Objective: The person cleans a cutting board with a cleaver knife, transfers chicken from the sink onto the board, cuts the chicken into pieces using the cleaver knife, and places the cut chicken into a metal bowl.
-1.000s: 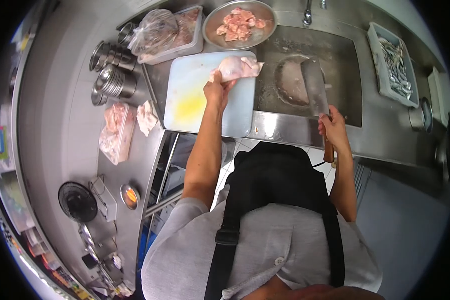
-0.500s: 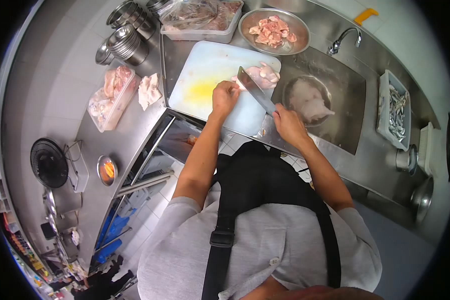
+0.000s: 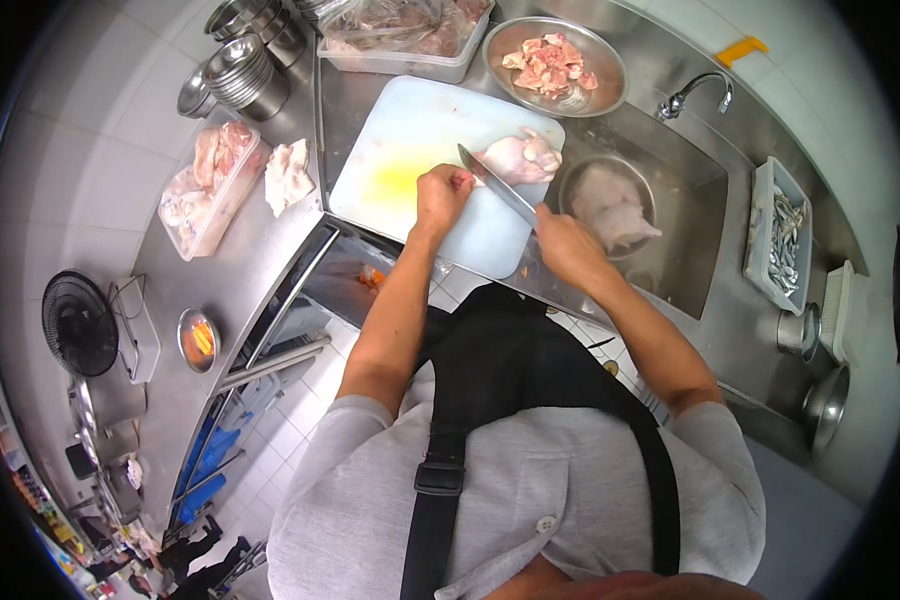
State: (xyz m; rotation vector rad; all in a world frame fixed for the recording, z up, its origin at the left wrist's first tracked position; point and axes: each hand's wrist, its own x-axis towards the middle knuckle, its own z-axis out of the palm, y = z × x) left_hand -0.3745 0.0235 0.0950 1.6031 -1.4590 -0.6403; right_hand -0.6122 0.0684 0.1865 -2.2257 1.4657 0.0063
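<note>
A pale plucked bird, chicken-like (image 3: 522, 158), lies at the right of the white cutting board (image 3: 410, 110). My right hand (image 3: 567, 243) is wrapped round the handle of a broad knife (image 3: 500, 187), whose blade slants up and left along the bird's left side. Left of the blade, my left hand (image 3: 443, 203) is closed, fingertips pinched on a small pale piece of meat at the bird's left end; the fingers mostly hide it. A yellow stain marks the board beside this hand.
Behind the board stand a tub of bagged meat (image 3: 405, 62) and a metal bowl of meat pieces (image 3: 555, 65). At right are a sink (image 3: 695, 200) holding a bowl with pale meat, and a tray of small fish (image 3: 782, 240). More meat fills a left tub (image 3: 210, 190).
The knife has shifted slightly left, its blade now seen more edge-on. My right hand has moved a little left with it. The whole view has shifted slightly.
</note>
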